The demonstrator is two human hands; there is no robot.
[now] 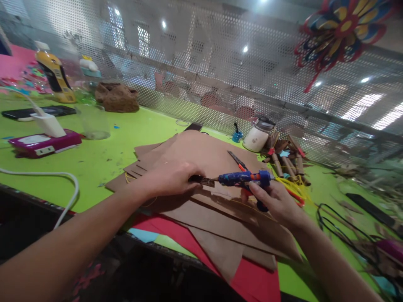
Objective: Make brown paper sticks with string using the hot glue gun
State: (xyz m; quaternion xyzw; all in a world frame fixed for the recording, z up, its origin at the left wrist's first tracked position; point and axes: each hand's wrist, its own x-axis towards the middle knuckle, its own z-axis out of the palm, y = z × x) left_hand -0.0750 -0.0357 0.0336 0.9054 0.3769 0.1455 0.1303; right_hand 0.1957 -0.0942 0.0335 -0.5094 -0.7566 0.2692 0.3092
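My right hand (pixel 277 201) is wrapped round a blue hot glue gun (pixel 244 178) with orange parts. The gun's nozzle points left, at the end of a small brown strip-like piece (pixel 206 181). That piece is pinched in the fingers of my left hand (pixel 176 178), and its exact kind cannot be made out. Both hands are above a stack of brown cardboard sheets (pixel 201 147). Just behind the glue gun lies a utility knife (pixel 236 160) with an orange part. Yellow string (pixel 292 186) is beside my right hand.
Bundled brown rolls (pixel 283 163) and a white kettle (pixel 258 134) stand at the back right. Black cable (pixel 333 226) runs along the right. On the left are a purple power strip (pixel 47 142), a clear cup (pixel 93 121), a phone (pixel 19 112) and a yellow bottle (pixel 55 75). Perforated mesh (pixel 189 63) rises behind.
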